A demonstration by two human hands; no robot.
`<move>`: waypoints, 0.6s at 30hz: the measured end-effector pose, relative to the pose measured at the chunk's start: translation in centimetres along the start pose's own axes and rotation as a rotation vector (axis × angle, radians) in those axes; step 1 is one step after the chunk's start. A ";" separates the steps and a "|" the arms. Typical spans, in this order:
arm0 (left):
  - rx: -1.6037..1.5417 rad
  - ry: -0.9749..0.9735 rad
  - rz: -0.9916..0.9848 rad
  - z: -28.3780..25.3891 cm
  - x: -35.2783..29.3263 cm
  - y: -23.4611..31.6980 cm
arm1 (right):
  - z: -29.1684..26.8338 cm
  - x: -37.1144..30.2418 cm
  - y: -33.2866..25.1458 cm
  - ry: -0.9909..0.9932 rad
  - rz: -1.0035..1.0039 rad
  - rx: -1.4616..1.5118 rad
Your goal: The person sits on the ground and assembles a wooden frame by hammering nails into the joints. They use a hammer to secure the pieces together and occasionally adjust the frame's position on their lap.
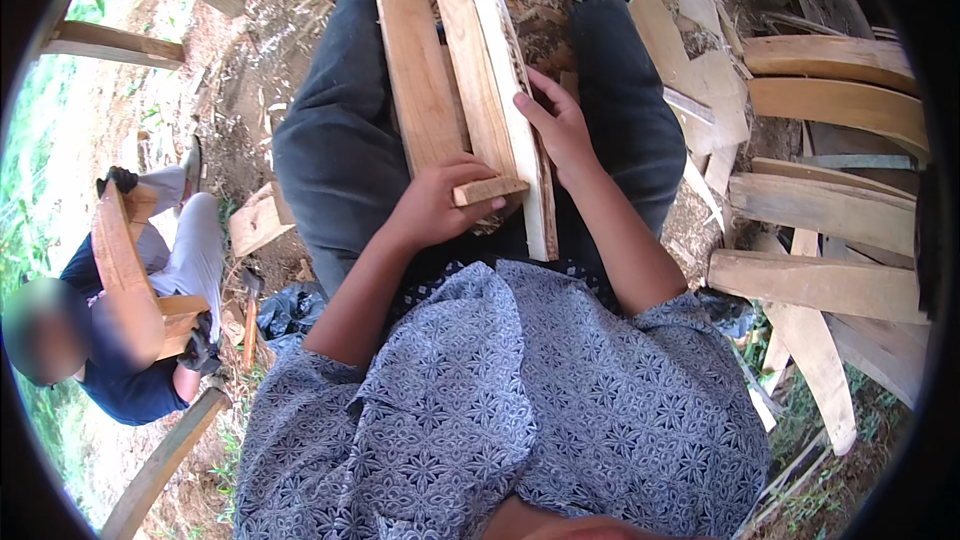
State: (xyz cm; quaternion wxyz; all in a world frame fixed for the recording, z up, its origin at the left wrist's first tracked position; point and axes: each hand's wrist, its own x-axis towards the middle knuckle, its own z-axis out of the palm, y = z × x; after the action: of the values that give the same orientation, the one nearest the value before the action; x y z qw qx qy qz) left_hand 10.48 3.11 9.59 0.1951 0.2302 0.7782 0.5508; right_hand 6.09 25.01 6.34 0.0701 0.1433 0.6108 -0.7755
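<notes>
A pale wooden frame (462, 60) stretches away from my lap between my legs. It is made of long planks with narrow gaps between them and a crosspiece at the far end. My left hand (437, 204) wraps round a short wooden crosspiece (490, 191) at the frame's near end, its fingertips showing underneath. My right hand (562, 130) holds the right-hand plank (516, 90), thumb against its upper edge and fingers along its outer side. That plank has a rough, layered edge, and its near end reaches my waist.
Several curved wooden pieces (835, 200) are stacked on the right. At the left, a person (130, 340) in dark gloves holds another wooden frame (122, 240). A hammer-like tool (251, 315) and black plastic (288, 312) lie near my left side. Wood chips and offcuts (262, 220) litter the ground.
</notes>
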 end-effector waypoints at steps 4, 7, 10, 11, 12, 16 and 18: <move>-0.018 -0.015 -0.002 0.5 0.1 -0.6 | -0.6 0.2 2.1 -0.002 -0.042 -0.001; -0.015 -0.051 -0.016 0.5 0.2 -0.8 | -0.3 -0.3 2.0 -0.008 -0.058 0.046; -0.064 -0.069 -0.054 0.4 0.2 -0.9 | 0.0 -0.4 1.6 -0.025 -0.051 0.051; -0.091 -0.057 -0.063 0.4 0.1 -0.7 | 0.0 -0.3 1.6 -0.030 -0.073 0.011; -0.119 -0.044 -0.072 0.5 -0.1 -0.5 | 0.0 -0.2 1.7 -0.034 -0.095 -0.030; -0.010 0.038 -0.037 0.5 -0.5 0.5 | 0.0 0.6 1.9 -0.029 -0.233 -0.186; -0.017 0.062 -0.059 0.6 -0.9 1.0 | 0.4 1.0 1.9 -0.005 -0.252 -0.210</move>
State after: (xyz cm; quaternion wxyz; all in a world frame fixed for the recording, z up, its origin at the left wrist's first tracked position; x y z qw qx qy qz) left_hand 11.71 3.33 10.41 0.1890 0.1883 0.7856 0.5583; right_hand 5.63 24.21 4.41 -0.0114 0.0555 0.7014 -0.7106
